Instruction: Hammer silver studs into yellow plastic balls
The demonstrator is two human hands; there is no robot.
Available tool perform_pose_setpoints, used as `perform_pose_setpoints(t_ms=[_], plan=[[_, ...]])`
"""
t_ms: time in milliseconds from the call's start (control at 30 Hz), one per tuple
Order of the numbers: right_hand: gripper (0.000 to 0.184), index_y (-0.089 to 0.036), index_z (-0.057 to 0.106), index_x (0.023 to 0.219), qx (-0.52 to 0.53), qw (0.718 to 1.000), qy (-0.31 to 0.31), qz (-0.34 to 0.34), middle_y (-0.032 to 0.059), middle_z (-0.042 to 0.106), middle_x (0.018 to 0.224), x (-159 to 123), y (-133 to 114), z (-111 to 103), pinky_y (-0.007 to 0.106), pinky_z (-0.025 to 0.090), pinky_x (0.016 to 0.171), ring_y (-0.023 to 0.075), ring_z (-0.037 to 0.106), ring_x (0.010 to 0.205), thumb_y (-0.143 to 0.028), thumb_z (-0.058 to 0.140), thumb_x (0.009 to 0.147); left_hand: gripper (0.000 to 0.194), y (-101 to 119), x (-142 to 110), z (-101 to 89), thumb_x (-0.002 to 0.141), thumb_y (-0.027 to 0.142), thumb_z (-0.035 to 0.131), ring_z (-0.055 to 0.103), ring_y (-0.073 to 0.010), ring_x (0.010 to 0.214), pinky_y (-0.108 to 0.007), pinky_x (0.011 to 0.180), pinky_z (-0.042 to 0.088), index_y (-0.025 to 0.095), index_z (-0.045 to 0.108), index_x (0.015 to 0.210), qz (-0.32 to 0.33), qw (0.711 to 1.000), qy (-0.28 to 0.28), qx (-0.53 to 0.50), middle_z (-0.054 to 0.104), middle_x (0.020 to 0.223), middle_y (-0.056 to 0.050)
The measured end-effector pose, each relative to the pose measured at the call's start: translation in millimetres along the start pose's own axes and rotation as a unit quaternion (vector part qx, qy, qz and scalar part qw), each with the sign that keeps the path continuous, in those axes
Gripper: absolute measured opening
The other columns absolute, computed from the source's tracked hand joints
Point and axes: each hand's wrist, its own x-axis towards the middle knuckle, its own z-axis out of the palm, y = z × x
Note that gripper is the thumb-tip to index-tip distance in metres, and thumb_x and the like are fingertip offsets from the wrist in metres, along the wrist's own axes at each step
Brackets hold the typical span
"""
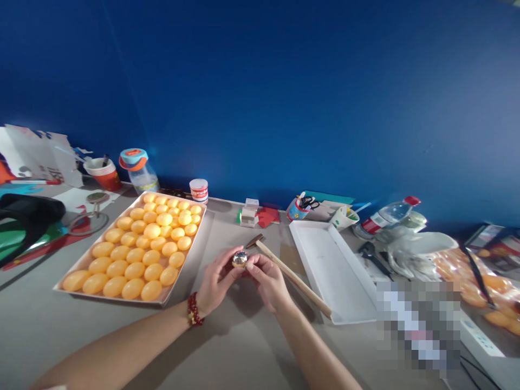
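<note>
A small shiny metallic ball (pixel 239 259) is held up between both hands over the grey table. My left hand (pixel 218 281) grips it from the left with thumb and fingers, and a dark red bead bracelet (pixel 195 310) circles that wrist. From the right, the thumb and fingertips of my right hand (pixel 267 279) press on the ball. Just beyond the right hand lies a hammer (pixel 298 281) with a wooden handle. To the left, a shallow box (pixel 164 295) holds many orange balls (pixel 134 270) in rows, a few stacked on top.
A white tray (pixel 337 276) lies to the right of the hammer. Behind stand a white-lidded tub (pixel 199 190), a pen cup (pixel 298 210), a water jug (pixel 140 170) and paper cups (pixel 103 173). At right are a bottle (pixel 385 216) and bagged orange balls (pixel 475 281). A blue wall (pixel 260 97) closes the back.
</note>
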Motion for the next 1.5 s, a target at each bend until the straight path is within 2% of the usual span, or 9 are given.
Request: perform_pose_setpoints(t_ms=[333,633,1000,1500], plan=[[0.021,-0.019,0.067,0.081,-0.018,1.000,-0.018,-0.005,0.0029,0.068,0.084,1,-1,-1,0.031,0.048,0.079,0.0177,0.061,0.079,-0.038,0.077,0.078,0.040,4,1,-1.1,0.090,0.031,0.059,0.060,-0.0269,0.117,-0.040,0.098,0.051,0.025,0.058,0.129,0.028,0.999,0.002,0.025,0.064,0.130,-0.008],[0.020,-0.020,0.067,0.081,-0.012,1.000,-0.007,-0.005,0.0022,0.069,0.085,-1,0,0,0.030,0.049,0.079,0.0163,0.062,0.077,-0.036,0.077,0.078,0.040,6,0,-2.9,0.091,0.027,0.058,0.062,-0.0252,0.116,-0.037,0.097,0.051,0.026,0.056,0.131,0.051,0.997,-0.004,0.063,0.064,0.130,-0.008],[0.019,-0.019,0.066,0.081,-0.028,0.999,0.008,-0.030,0.0007,0.064,0.081,-2,3,4,0.028,0.048,0.076,0.0150,0.059,0.075,-0.036,0.075,0.081,0.041,4,1,-4.0,0.091,0.026,0.058,0.061,-0.0265,0.117,-0.039,0.098,0.051,0.026,0.056,0.131,0.068,0.994,-0.002,0.083,0.064,0.129,-0.009],[0.018,-0.019,0.064,0.080,-0.013,0.999,0.023,-0.043,0.0008,0.064,0.083,-4,7,9,0.028,0.048,0.077,0.0154,0.059,0.080,-0.034,0.074,0.082,0.041,3,0,-2.6,0.093,0.027,0.055,0.061,-0.0241,0.117,-0.039,0.097,0.053,0.022,0.051,0.133,0.089,0.989,-0.003,0.120,0.063,0.130,-0.011]])
